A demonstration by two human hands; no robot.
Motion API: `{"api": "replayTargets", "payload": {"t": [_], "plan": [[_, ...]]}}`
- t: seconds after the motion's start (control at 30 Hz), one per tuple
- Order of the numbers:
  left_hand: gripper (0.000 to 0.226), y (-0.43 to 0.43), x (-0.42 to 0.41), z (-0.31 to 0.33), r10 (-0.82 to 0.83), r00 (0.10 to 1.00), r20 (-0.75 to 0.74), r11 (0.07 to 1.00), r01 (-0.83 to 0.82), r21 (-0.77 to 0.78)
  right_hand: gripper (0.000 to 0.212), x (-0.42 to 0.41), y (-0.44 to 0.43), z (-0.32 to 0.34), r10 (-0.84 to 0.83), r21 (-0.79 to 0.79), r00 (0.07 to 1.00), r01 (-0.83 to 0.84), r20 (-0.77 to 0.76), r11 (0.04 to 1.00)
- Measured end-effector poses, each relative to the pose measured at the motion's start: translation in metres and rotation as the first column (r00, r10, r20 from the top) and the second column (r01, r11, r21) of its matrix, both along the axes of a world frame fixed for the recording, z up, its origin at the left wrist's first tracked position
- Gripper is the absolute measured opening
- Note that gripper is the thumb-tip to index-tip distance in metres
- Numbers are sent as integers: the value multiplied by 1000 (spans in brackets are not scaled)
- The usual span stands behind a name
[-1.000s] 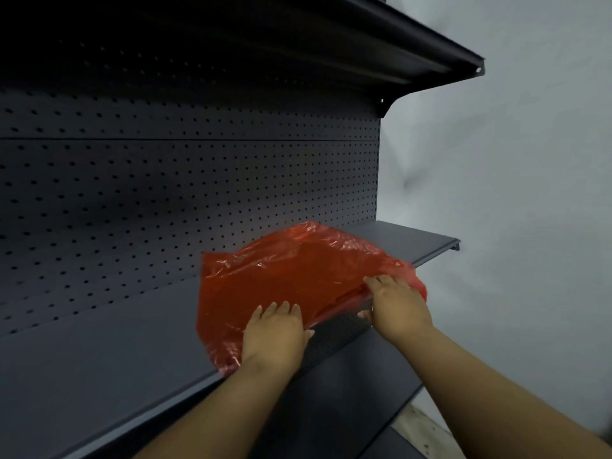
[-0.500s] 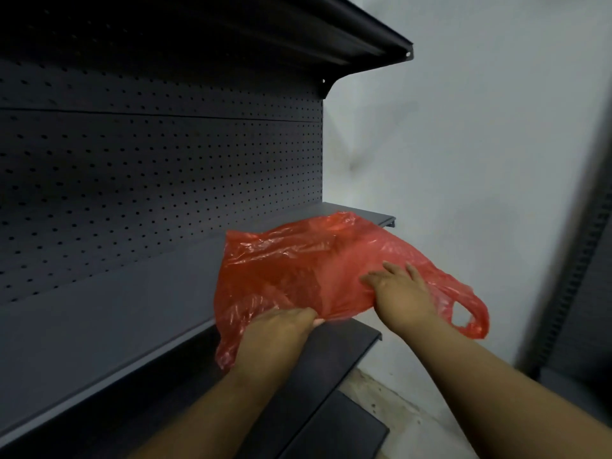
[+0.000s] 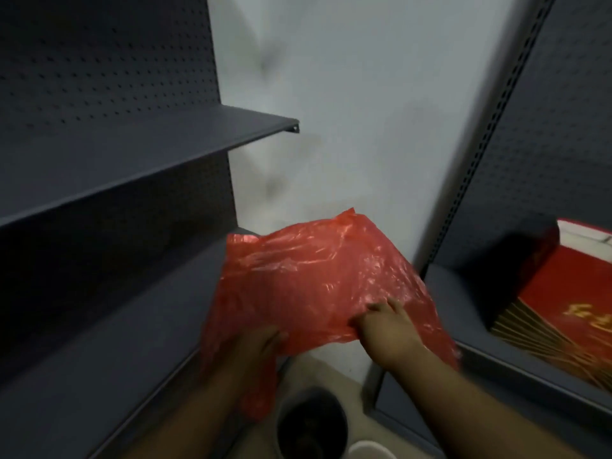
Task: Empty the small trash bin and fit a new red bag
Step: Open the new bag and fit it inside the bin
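A crinkled, thin red plastic bag (image 3: 308, 286) hangs in the air between my two hands, off the shelf. My left hand (image 3: 258, 342) grips its lower left edge, fingers curled under the plastic. My right hand (image 3: 387, 329) pinches its lower right edge. Part of the bag droops below my left hand. On the floor beneath, a small dark round trash bin (image 3: 311, 422) stands open-topped, its inside dark.
Dark grey shelves (image 3: 139, 160) with a pegboard back fill the left. A second shelf unit (image 3: 463, 309) at the right holds a red box with gold print (image 3: 569, 313). A white round object (image 3: 371, 450) lies at the bottom edge beside the bin. A pale wall stands behind.
The bag has come off the shelf and moved right and down with both hands. My view has swung right and downward, bringing the bin and the right shelf unit into sight.
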State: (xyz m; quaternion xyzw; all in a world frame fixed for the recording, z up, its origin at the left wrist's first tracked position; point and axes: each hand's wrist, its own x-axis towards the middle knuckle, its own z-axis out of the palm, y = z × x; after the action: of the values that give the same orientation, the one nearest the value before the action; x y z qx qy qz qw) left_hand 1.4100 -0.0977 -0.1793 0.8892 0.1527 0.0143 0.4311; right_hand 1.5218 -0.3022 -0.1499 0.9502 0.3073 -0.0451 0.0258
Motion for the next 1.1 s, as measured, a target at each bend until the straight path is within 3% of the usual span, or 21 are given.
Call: {"api": "replayTargets", "payload": {"t": [0.07,0.2,0.3,0.33,0.43,0.47,0.53,0.6,0.67,0.8,0.97,1.1], "plan": [[20,-9,2,-38,37,999,-31,994,-40,-100,37,-2,-14,-32,-24,-41,998,21,-57,999],[28,-17,11,-110,-85,994,-72,995,81,-59,33,-10,-29,-89,-96,-118,982,77,-163,990],[10,-27,17,-133,-128,988,-88,987,119,-105,35,-13,-32,-118,-158,-164,967,127,-198,978],[12,-27,19,-141,-126,987,-103,987,114,-111,35,-13,-32,-126,-179,-177,964,144,-199,974],[51,-28,27,-178,-117,975,-189,983,87,-160,35,-10,-32,-153,-235,-210,953,194,-193,958],[54,-28,30,-192,-152,971,-186,978,120,-172,35,-7,-31,-165,-252,-212,948,211,-192,954],[16,-31,36,-221,-174,965,-197,974,139,-181,33,-1,-31,-191,-271,-209,948,234,-168,949],[29,-33,41,-264,-195,963,-183,974,168,-155,33,2,-32,-218,-278,-215,948,242,-154,946],[18,-35,45,-309,-181,965,-191,970,143,-199,33,3,-34,-249,-273,-232,950,235,-150,944],[18,-36,52,-380,-146,967,-208,963,91,-252,35,3,-35,-312,-275,-240,946,230,-171,943],[38,-27,59,-444,-53,985,-165,980,20,-200,31,7,-24,-381,-251,-179,942,214,-224,960],[39,-20,67,-471,-98,978,-182,985,69,-161,30,17,-15,-409,-176,-104,959,156,-222,982]]}}
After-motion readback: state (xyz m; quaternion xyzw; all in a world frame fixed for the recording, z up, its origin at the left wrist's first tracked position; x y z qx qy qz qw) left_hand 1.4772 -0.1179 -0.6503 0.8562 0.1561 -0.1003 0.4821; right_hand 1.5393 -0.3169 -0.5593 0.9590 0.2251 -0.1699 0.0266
